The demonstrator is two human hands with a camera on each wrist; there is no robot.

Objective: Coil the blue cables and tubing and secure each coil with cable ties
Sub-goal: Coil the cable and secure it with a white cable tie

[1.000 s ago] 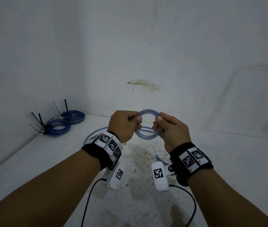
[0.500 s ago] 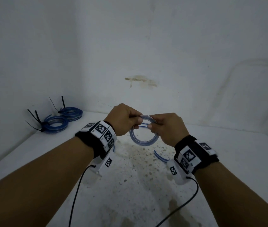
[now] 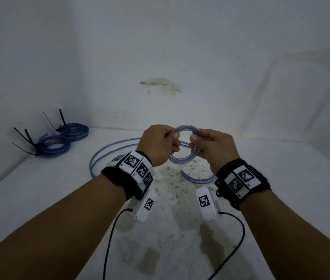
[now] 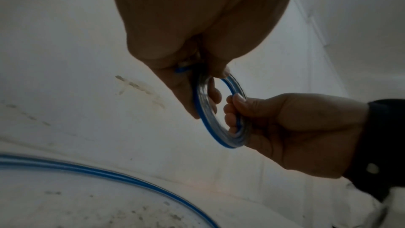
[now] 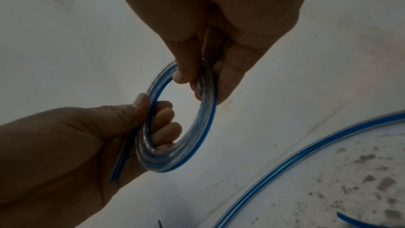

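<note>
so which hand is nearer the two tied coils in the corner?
Left. The left hand grips the coil in progress on the side facing the tied coils; the right hand grips its far side.

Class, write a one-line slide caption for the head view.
Both hands, left hand and right hand, grip a small tubing coil above the table, two tied coils behind.

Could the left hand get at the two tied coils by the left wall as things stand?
Probably not right now: the left hand grips the coil being wound, which the right hand holds too. The tied coils lie off to its left on the white surface, with nothing between.
</note>
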